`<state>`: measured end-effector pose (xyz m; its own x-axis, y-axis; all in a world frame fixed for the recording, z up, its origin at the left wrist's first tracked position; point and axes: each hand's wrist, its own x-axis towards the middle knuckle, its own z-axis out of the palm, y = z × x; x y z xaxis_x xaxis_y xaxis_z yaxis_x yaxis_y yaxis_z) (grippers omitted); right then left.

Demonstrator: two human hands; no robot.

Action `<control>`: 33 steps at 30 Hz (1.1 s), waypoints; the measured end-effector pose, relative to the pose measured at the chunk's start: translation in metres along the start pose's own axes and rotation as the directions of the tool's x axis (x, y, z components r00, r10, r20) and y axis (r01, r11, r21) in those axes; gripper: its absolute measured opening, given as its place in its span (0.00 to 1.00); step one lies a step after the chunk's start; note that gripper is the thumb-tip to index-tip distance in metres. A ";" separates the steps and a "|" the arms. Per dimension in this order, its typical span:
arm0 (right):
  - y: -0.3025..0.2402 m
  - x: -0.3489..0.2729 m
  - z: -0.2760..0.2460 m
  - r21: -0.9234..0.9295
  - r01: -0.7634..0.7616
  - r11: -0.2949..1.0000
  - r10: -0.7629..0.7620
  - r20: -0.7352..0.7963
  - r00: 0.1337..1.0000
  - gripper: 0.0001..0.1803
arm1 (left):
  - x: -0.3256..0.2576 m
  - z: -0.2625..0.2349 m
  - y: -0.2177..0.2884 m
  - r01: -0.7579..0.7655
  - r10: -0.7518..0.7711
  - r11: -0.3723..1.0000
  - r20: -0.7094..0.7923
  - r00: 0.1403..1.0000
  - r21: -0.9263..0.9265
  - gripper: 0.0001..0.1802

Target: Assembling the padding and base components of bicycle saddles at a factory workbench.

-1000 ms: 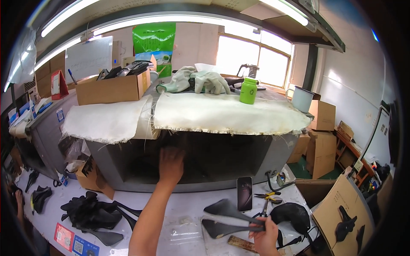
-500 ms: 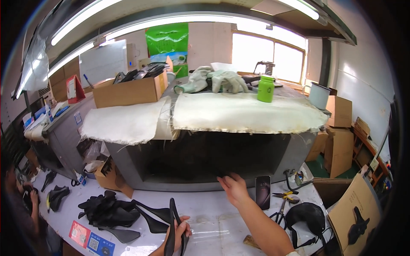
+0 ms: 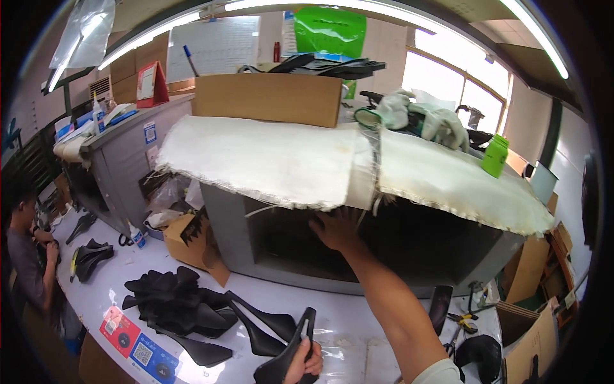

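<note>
My left hand (image 3: 306, 363) is closed around a slim, curved black shoe part (image 3: 281, 363) at the front edge of the bench. Close beside it lie similar long black shoe parts (image 3: 259, 331), and a heap of black pieces (image 3: 173, 301) is farther left. My right hand (image 3: 337, 230) reaches into the dark opening of a grey metal box (image 3: 227, 224), just below the hanging white cloth (image 3: 268, 157). Its fingers are spread and nothing shows in them. The box's inside is too dark to make out.
An open cardboard box (image 3: 265, 99) of black pieces, work gloves (image 3: 435, 121) and a green bottle (image 3: 495, 155) stand on top. A phone (image 3: 440, 309), pliers (image 3: 465, 322) and a black rounded item (image 3: 480, 358) lie right. Another person (image 3: 32, 256) sits far left.
The view has swung left and closer to the box. My right hand has moved from in front of the opening up under the cloth. My left hand has tilted the shoe part.
</note>
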<state>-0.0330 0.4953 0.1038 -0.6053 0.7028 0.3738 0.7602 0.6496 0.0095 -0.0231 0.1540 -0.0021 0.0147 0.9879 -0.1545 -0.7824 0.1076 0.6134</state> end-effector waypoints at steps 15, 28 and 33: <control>0.052 -0.208 -0.103 0.957 -0.019 -0.288 0.554 0.183 0.813 0.18 | 0.010 -0.009 -0.002 -0.015 0.016 0.998 -0.020 1.000 0.067 0.27; 0.022 -0.499 -0.145 0.577 -0.011 0.817 -0.045 0.084 0.995 0.31 | -0.034 0.045 -0.014 0.041 -0.033 0.998 0.149 0.988 -0.053 0.28; -0.022 -0.549 -0.149 0.655 -0.090 0.751 -0.133 0.284 0.950 0.34 | -0.078 0.096 -0.041 0.025 -0.038 0.997 0.203 0.978 0.068 0.29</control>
<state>0.3179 0.0516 0.0368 -0.7429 0.6633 0.0907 0.4707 0.6139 -0.6337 0.0678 0.0829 0.0587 0.1707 0.9852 -0.0174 -0.7379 0.1396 0.6604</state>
